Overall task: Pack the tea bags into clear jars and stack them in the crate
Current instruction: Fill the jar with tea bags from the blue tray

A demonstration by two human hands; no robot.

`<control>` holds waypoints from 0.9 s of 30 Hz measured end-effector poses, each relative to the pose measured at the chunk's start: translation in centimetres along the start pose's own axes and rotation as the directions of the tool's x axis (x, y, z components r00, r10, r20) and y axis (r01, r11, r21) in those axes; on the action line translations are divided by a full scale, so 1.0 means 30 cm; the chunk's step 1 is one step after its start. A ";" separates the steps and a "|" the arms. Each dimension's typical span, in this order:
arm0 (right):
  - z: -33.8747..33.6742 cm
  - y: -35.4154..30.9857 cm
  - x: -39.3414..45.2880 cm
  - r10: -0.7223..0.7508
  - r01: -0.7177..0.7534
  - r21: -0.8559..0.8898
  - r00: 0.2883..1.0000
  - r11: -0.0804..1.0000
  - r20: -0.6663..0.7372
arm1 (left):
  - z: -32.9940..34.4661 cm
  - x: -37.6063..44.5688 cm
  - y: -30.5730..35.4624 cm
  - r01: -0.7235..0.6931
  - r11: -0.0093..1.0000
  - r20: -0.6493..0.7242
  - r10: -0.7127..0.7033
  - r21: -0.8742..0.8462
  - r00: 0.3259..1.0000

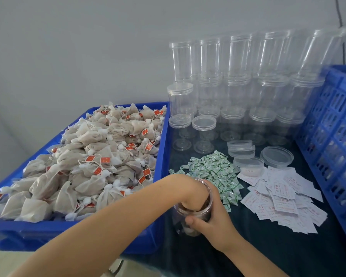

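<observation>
**Filling jar: pressing tea bags down, lower centre of frame**

Obs: open clear jar [194, 208] sits low centre on the dark-covered desk [288, 246], just right of the blue bin [162, 148] heaped with tea bags [92, 156]. Right hand [214, 214] wraps the jar's side, thumb across the front wall, fingers curled round it. Left hand [194, 196] is down inside the mouth to past the knuckles; fingers hidden, so cannot tell whether they hold a bag or just push. Brownish bags show through the wall; jar looks partly full.

Judgement, step in hand: seat the bags low and even.
- Keep the right-hand clamp firm and the base flat on the desk; the jar is light and likely tips under a sideways push
- Press straight down, not at the wall; the mesh bags probably tear or shed strings if dragged
- Tuck red tags inside the rim so a lid can close

Nearby: green sachets [214, 172] and white slips [284, 196] right of the jar, loose lids [276, 156] above them, stacked empty jars [238, 76] upper right, blue crate [332, 136] at right edge
</observation>
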State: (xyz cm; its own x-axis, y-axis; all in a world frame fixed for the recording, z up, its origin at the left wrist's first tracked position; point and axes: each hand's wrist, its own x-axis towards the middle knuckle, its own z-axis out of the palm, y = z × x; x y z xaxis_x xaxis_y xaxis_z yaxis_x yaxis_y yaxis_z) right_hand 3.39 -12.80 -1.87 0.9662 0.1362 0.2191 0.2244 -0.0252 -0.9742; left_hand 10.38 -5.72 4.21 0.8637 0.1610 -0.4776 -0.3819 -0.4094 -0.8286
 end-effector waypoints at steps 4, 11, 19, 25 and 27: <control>-0.011 -0.010 0.008 0.018 -0.018 0.003 1.000 1.000 0.001 | 0.007 -0.133 -0.237 -0.677 0.596 -0.434 0.520 -0.432 0.736; -0.019 -0.012 0.006 0.032 -0.032 -0.016 0.999 0.999 0.038 | 0.037 -0.138 -0.389 -0.707 0.294 -0.598 0.383 -0.643 0.704; -0.013 0.020 0.004 0.016 -0.013 -0.081 0.999 0.997 0.032 | 0.205 -0.009 -0.562 -0.560 0.285 -0.600 -0.075 -0.778 0.796; -0.010 0.019 0.000 0.011 -0.009 -0.070 1.000 0.998 0.022 | 0.333 0.144 -0.597 -0.403 0.224 -0.459 -0.504 -0.888 0.732; -0.007 0.018 -0.004 0.022 -0.020 -0.052 1.000 0.998 0.021 | 0.360 0.191 -0.591 -0.366 0.218 -0.423 -0.566 -0.905 0.708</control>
State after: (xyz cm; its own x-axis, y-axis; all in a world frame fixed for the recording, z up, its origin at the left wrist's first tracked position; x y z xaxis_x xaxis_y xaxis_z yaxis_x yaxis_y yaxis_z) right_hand 3.42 -13.05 -2.40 0.9680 0.1559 0.1969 0.2109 -0.0795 -0.9743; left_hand 18.54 12.16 13.01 0.9666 -0.0343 0.2541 -0.1020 -0.9607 0.2583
